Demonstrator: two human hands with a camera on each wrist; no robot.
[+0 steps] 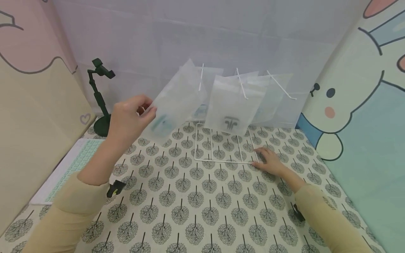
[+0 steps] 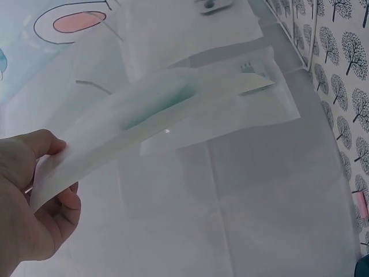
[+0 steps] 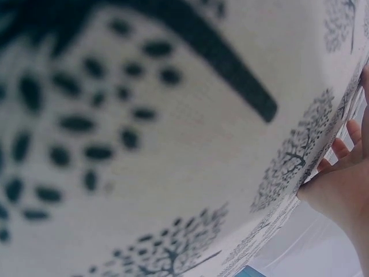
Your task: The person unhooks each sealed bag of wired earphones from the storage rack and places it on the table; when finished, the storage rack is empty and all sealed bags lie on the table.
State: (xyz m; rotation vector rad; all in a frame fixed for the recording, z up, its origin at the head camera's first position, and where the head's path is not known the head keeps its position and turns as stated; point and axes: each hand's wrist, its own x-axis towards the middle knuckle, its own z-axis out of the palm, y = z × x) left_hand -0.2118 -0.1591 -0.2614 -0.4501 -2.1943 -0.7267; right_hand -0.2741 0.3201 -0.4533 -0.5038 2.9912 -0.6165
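My left hand (image 1: 131,114) pinches a frosted translucent bag (image 1: 177,95) by its edge, between thumb and fingers. The bag hangs tilted, with a blue-green item (image 1: 162,123) faintly visible inside; its exact kind is blurred. Whether its top is on the left prong (image 1: 201,78) I cannot tell. My right hand (image 1: 269,161) rests low at the front right corner of a white wire rack (image 1: 227,162), fingertips touching the frame. Another frosted bag (image 1: 235,102), with a dark item in it, hangs from the middle prong.
More frosted bags hang behind, one on the right prong (image 1: 281,85). A dark green stand (image 1: 100,102) rises at the back left beside a keyboard (image 1: 72,165). A tree-patterned cloth (image 1: 196,200) covers the table; walls close in the back and sides.
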